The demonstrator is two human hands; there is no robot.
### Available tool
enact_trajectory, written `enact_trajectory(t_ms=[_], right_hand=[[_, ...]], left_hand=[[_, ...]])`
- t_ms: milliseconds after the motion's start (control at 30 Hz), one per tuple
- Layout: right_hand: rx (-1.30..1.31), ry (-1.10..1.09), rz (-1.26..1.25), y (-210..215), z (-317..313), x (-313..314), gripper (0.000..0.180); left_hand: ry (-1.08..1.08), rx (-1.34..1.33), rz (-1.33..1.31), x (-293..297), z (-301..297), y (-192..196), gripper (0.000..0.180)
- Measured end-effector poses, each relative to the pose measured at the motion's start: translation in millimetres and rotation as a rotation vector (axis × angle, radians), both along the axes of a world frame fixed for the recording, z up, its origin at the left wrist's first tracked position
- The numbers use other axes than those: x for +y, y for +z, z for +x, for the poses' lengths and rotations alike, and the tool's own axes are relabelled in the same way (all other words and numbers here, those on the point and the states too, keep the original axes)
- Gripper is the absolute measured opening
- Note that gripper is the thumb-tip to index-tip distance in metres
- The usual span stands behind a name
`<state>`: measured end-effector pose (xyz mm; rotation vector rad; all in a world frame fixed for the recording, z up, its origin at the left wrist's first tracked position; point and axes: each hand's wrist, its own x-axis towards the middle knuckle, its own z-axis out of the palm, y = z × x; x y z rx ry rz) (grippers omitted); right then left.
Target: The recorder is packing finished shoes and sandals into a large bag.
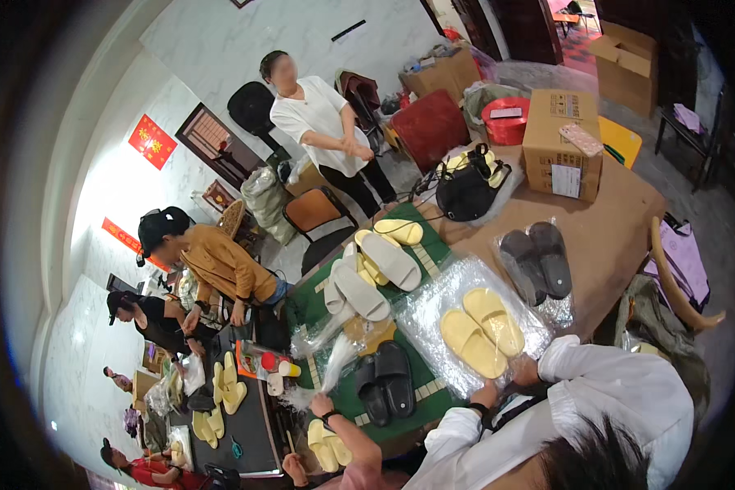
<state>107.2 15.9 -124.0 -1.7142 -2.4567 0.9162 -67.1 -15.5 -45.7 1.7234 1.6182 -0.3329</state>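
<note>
Neither my left hand nor my right hand can be made out. Nearest to me, a person in a white shirt (621, 400) leans over the table, with dark hair below. That person's hands reach the heel ends of a pair of yellow slippers (482, 331) on a clear plastic bag (420, 314). Farther left, a pink-sleeved arm (361, 447) comes up from the lower edge, its hand at a crumpled clear bag (340, 359). Beside it lie black slippers (385, 382) and another yellow pair (328, 447).
White slippers (359, 286) lie on the green surface (306, 302). Bagged dark slippers (536, 263), a black bag (465, 192) and a cardboard box (559, 147) occupy the brown table (621, 216). A person in white (322, 122) stands beyond; others work around a dark table (257, 425).
</note>
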Motion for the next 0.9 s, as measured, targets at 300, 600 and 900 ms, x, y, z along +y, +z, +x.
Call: enact_trajectory(t_ms=[300,600,900], right_hand=[[0.074,0.208,0.378,-28,-2,11,0.038],[0.182,0.662,0.576,53,15,20,0.034],[0.137,0.765,0.47,149,14,18,0.056]], left_hand=[[-0.018,-0.001,0.013,2,-12,-5,0.032],[-0.03,-0.055,0.047,3,-2,20,0.027],[0.064,-0.08,0.053,-6,-7,13,0.028]])
